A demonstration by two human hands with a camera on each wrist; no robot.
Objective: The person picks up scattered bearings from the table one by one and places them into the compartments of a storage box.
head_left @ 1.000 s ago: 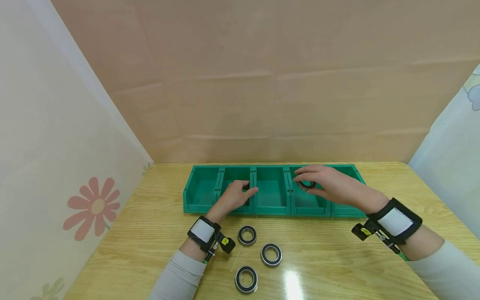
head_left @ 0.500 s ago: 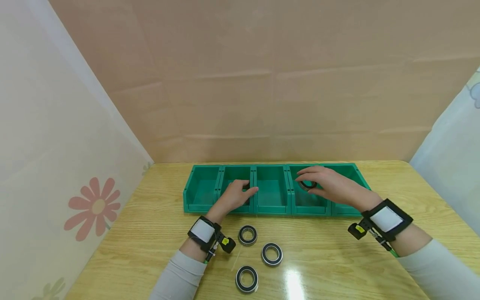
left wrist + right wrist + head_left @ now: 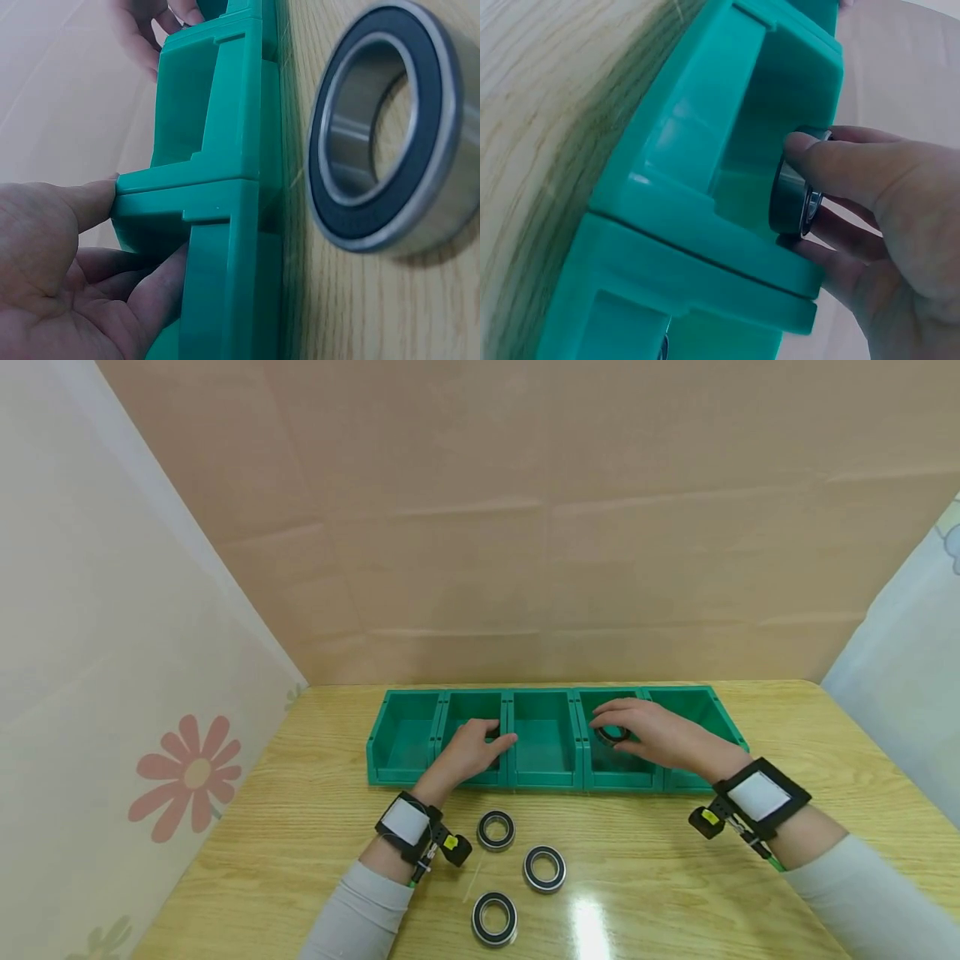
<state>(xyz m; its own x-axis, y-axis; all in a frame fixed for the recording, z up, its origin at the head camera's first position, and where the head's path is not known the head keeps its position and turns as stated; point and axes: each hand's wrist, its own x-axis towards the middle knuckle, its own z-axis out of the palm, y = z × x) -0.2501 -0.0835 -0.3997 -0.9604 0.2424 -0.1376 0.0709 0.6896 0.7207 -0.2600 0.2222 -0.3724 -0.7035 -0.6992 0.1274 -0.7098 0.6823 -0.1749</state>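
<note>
A row of joined green bins stands along the back of the table. My right hand pinches a ball bearing, a steel ring with a dark seal, over the fourth bin from the left. In the right wrist view the bearing is tilted on edge between thumb and fingers, at the bin's opening. My left hand grips the wall between the second and third bins. Its thumb touches the wall's edge, and its fingers reach into the second bin, partly hidden.
Three more bearings lie flat on the wooden table in front of the bins: one near the left wrist, one to its right, and one nearest me. A dark curved edge shows inside the fifth bin. Brown paper hangs behind.
My right hand, still pinching the bearing, has shifted slightly, with the wrist and forearm moving left. The left hand and the bearings on the table have stayed put.
</note>
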